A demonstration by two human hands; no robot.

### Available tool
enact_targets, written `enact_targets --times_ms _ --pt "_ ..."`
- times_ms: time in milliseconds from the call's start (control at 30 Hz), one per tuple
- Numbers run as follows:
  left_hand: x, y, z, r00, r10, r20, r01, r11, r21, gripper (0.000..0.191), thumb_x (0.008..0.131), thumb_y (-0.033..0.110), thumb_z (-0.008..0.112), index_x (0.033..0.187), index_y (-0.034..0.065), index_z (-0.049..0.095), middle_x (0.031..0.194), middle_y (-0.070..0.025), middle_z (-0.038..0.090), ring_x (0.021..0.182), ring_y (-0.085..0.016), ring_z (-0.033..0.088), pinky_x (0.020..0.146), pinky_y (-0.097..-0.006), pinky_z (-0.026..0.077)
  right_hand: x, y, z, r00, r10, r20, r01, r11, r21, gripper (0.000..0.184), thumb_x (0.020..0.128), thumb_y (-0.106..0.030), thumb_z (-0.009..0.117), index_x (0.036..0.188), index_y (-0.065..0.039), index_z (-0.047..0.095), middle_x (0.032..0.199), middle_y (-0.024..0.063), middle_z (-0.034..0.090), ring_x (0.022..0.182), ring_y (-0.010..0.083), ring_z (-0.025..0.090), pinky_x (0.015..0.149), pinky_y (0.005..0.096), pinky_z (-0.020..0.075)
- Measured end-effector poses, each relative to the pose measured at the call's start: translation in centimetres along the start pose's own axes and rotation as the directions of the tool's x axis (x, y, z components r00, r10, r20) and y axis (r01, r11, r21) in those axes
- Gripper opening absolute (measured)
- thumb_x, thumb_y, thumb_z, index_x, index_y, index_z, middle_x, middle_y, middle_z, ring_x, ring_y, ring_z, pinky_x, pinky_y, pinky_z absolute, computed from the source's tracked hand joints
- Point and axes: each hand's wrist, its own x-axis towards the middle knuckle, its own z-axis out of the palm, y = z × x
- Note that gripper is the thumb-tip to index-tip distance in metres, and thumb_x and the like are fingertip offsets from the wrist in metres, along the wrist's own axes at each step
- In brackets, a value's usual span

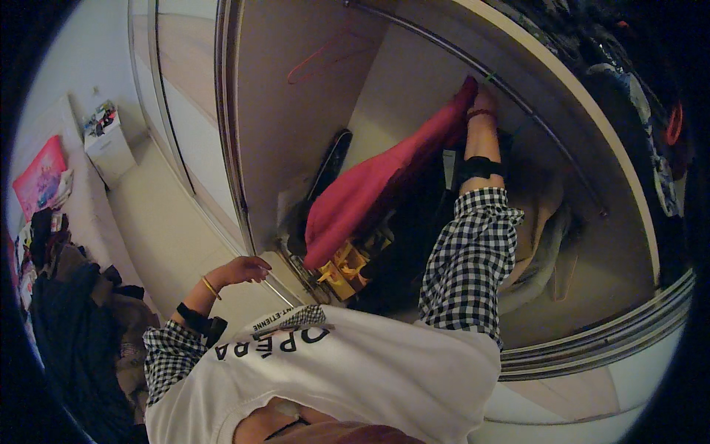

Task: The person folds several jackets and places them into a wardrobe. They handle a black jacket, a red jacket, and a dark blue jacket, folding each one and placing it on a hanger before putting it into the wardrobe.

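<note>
My right hand (pixel 485 100) is raised inside the wardrobe, just under the metal hanging rod (pixel 444 47). It grips the top of a red garment (pixel 371 191), which hangs down slantwise to the left. A small green hook-like piece (pixel 490 77) shows on the rod above that hand; shadow hides the finger detail. My left hand (pixel 249 270) is low at the left, by the wardrobe's front edge, with its fingers bent. A thin pale strip lies at its fingertips, and I cannot tell whether it is held.
A pink hanger (pixel 316 61) is at the wardrobe's back left. Yellow bags (pixel 346 272) and dark clothes lie below the red garment. Sliding door tracks (pixel 599 344) edge the opening. A bed with a clothes pile (pixel 72 322) and a white nightstand (pixel 111 150) are at the left.
</note>
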Motion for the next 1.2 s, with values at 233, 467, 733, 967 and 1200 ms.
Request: enact_targets --times_ms 233,467,733,967,1200 --pt "0.7 0.1 -1.3 0.999 0.041 -0.020 -0.041 0.999 0.008 0.029 0.084 0.020 0.055 0.110 0.0090 0.056 0.085 -0.0010 0.061 0.078 -0.011 0.057 0.066 -0.0254 0.046 2.7 1.6 1.1 0.949 -0.274 -0.157 0.214 0.924 -0.317 0.036 0.086 -0.036 0.042 0.110 -0.014 0.058 0.117 0.0141 0.053 0.107 0.0304 0.051 0.090 0.0428 0.0405" --pt "1.8 -0.1 -1.2 0.997 0.063 -0.042 -0.063 0.998 -0.009 0.026 0.086 0.016 0.049 0.110 0.0074 0.055 0.085 -0.0021 0.061 0.078 -0.011 0.059 0.066 -0.0247 0.047 -6.0 -0.2 -13.8 0.985 -0.141 -0.102 0.084 0.899 -0.431 0.035 0.078 -0.031 0.054 0.106 -0.010 0.059 0.116 0.0159 0.052 0.106 0.0340 0.049 0.089 0.0412 0.0413" --pt "2.2 0.0 -0.8 0.989 0.147 0.000 -0.147 0.989 0.029 0.028 0.087 0.027 0.051 0.108 0.0087 0.057 0.084 -0.0013 0.062 0.077 -0.011 0.059 0.066 -0.0261 0.047 -8.3 -1.2 -14.5 0.987 0.131 -0.098 -0.161 0.877 -0.454 0.033 0.083 -0.017 0.042 0.113 -0.011 0.055 0.117 0.0178 0.051 0.106 0.0344 0.051 0.089 0.0437 0.0416" --pt "2.1 -0.6 -1.8 0.993 0.119 0.008 -0.119 0.993 0.009 0.029 0.086 0.025 0.051 0.110 0.0092 0.055 0.085 -0.0006 0.062 0.078 -0.011 0.059 0.066 -0.0257 0.047 -9.0 0.6 -16.7 0.997 0.055 -0.051 -0.072 0.896 -0.439 0.035 0.086 -0.021 0.039 0.116 -0.008 0.051 0.120 0.0177 0.049 0.109 0.0334 0.049 0.091 0.0433 0.0405" --pt "2.0 -1.6 -2.6 0.999 0.021 -0.041 -0.020 0.999 0.027 0.030 0.085 0.025 0.053 0.110 0.0090 0.055 0.084 -0.0003 0.062 0.077 -0.011 0.059 0.067 -0.0269 0.048 -8.8 -7.3 -18.4 0.975 -0.222 0.018 0.190 0.788 -0.586 0.045 0.088 -0.035 0.038 0.125 -0.010 0.045 0.130 0.0160 0.042 0.109 0.0334 0.049 0.090 0.0439 0.0410"
